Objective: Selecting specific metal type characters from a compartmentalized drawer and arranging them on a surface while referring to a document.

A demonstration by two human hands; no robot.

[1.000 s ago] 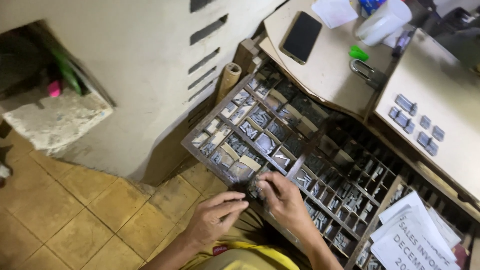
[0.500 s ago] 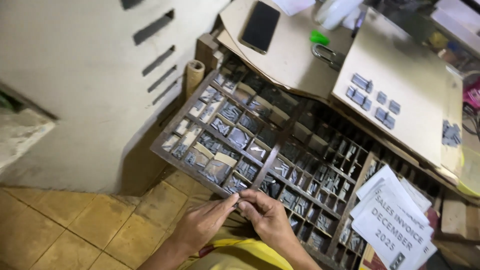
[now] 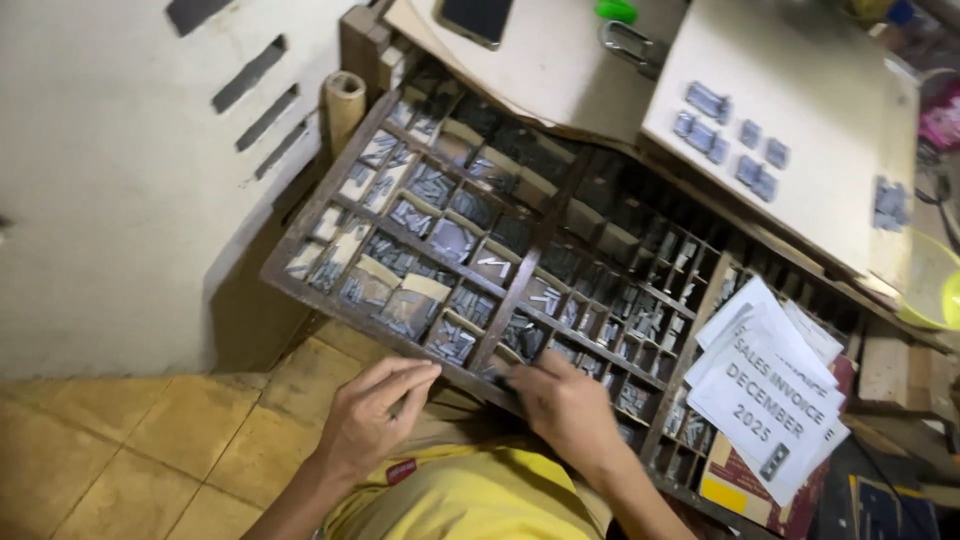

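A wooden type case point(image 3: 300, 285) slopes towards me, its many small compartments filled with grey metal type pieces point(image 3: 452, 240). My left hand point(image 3: 375, 415) lies just below the case's front rail, fingers stretched out and slightly apart, nothing seen in it. My right hand point(image 3: 565, 405) is at the same rail a little to the right. Its fingertips curl against the wood near a front compartment, and whether they pinch a piece is hidden. A yellow garment point(image 3: 480, 495) shows below both hands.
A stack of white printed sheets point(image 3: 765, 395) lies on the case's right end. Above it are a wooden board point(image 3: 820, 190) with several metal blocks point(image 3: 705, 100), a dark phone point(image 3: 475, 15), a cardboard tube point(image 3: 342, 100) and a yellow bowl point(image 3: 935, 290). Tiled floor point(image 3: 140, 440) is at the lower left.
My two hands, pressed together at the case's front a moment ago, have come apart; the left has slid left and spread its fingers. The view has drawn closer to the case.
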